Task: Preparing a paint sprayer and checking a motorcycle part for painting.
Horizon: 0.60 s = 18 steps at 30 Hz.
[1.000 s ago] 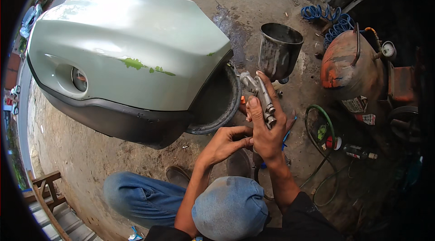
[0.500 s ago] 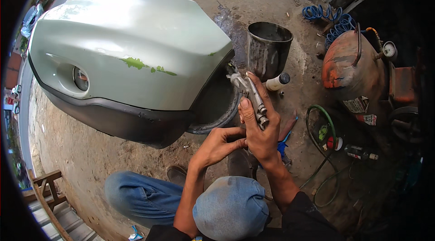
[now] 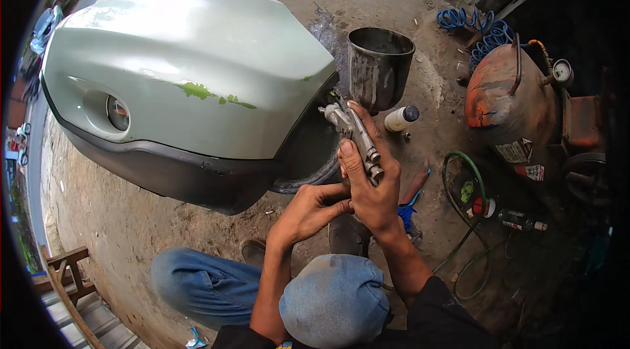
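My right hand [image 3: 374,185] is wrapped round a metal spray gun [image 3: 354,129], whose dark, paint-streaked cup [image 3: 379,77] stands above it. My left hand [image 3: 307,213] is closed just below, its fingertips pinched against the underside of my right hand; what they grip is hidden. Left of the gun lies a pale silver-green car bumper [image 3: 197,41] with a black lower part, a round fog lamp [image 3: 118,114] and bright green patches [image 3: 195,90]. The gun's nozzle end is near the bumper's right edge.
A round dark rim [image 3: 312,182] shows partly behind the bumper. On the ground are a small white bottle with a dark cap [image 3: 401,119], a green hose [image 3: 482,172] and a glass bottle [image 3: 522,220]. To the right stands a rusty orange compressor [image 3: 502,86] beside a coiled blue hose [image 3: 489,37].
The spray gun and its cup have shifted slightly left with my right hand. My left hand has moved a little left with it, still closed. The bumper has not moved.
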Available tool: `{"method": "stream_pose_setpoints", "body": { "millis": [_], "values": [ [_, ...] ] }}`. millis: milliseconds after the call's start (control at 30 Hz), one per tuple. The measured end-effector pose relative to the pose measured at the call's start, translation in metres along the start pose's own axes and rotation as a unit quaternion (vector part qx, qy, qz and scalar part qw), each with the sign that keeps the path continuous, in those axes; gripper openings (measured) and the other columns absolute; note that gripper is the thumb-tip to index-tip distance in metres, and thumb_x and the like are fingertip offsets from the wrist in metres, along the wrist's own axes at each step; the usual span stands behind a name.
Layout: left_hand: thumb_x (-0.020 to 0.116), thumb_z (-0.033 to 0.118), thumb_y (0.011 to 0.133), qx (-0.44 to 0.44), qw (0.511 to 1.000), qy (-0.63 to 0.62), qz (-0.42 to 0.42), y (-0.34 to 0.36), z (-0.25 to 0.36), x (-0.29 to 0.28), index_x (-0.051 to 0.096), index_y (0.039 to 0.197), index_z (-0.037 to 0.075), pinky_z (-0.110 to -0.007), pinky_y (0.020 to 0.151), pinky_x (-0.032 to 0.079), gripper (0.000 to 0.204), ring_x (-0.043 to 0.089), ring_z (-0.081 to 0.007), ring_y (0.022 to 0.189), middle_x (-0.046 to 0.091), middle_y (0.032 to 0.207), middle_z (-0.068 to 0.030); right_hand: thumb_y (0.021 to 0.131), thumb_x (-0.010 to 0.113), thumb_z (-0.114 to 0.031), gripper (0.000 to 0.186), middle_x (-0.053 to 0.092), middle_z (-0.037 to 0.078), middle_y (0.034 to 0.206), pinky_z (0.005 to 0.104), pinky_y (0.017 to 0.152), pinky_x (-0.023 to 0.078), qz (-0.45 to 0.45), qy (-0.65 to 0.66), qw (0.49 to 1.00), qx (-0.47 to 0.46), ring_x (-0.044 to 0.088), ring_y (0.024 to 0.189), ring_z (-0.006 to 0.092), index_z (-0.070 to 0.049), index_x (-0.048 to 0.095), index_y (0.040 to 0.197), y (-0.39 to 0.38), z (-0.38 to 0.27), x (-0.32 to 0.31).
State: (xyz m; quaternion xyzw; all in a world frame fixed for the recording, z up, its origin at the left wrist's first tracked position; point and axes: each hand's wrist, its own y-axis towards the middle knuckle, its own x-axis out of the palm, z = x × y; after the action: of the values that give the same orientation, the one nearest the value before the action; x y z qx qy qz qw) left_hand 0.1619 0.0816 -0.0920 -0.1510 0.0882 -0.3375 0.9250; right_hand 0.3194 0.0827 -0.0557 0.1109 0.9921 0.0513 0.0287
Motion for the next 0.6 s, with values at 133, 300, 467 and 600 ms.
{"method": "stream_pose_setpoints", "body": {
  "millis": [133,300,467,600],
  "values": [
    [0.078,0.021,0.101,0.009,1.000,-0.016,0.009,0.003,0.000,0.003,0.077,0.124,-0.003,-0.037,0.088,0.060,0.033,0.075,-0.0156,0.099,0.082,0.103,-0.0168,0.110,0.066,-0.011,0.052,0.067,0.023,0.150,0.0389,0.107,0.056,0.006,-0.008,1.000,0.006,0.068,0.135,0.0287,-0.002,0.054,0.160,0.002,0.002,-0.002],
    [0.077,0.021,0.103,0.019,1.000,-0.007,0.013,0.006,-0.003,0.007,0.077,0.125,-0.003,-0.036,0.089,0.060,0.032,0.076,-0.0156,0.099,0.082,0.103,-0.0159,0.111,0.065,-0.012,0.052,0.065,0.023,0.152,0.0387,0.107,0.056,0.016,-0.009,1.000,0.009,0.067,0.135,0.0288,-0.003,0.053,0.161,0.002,0.008,-0.005],
    [0.078,0.014,0.099,-0.012,0.999,-0.028,-0.014,0.011,-0.002,0.011,0.073,0.132,-0.005,-0.036,0.094,0.059,0.038,0.071,-0.0135,0.105,0.082,0.109,-0.0116,0.111,0.064,-0.014,0.053,0.064,0.023,0.154,0.0386,0.107,0.056,0.025,-0.030,0.999,-0.008,0.067,0.135,0.0289,-0.003,0.052,0.161,0.001,0.012,-0.011],
    [0.078,0.014,0.099,-0.008,0.999,-0.043,-0.018,0.010,-0.003,0.011,0.073,0.132,-0.006,-0.036,0.095,0.058,0.038,0.070,-0.0130,0.106,0.082,0.110,-0.0112,0.111,0.064,-0.013,0.052,0.064,0.023,0.154,0.0391,0.106,0.056,0.022,-0.011,1.000,0.005,0.067,0.135,0.0295,-0.003,0.052,0.161,0.000,0.011,-0.009]
  ]
}}
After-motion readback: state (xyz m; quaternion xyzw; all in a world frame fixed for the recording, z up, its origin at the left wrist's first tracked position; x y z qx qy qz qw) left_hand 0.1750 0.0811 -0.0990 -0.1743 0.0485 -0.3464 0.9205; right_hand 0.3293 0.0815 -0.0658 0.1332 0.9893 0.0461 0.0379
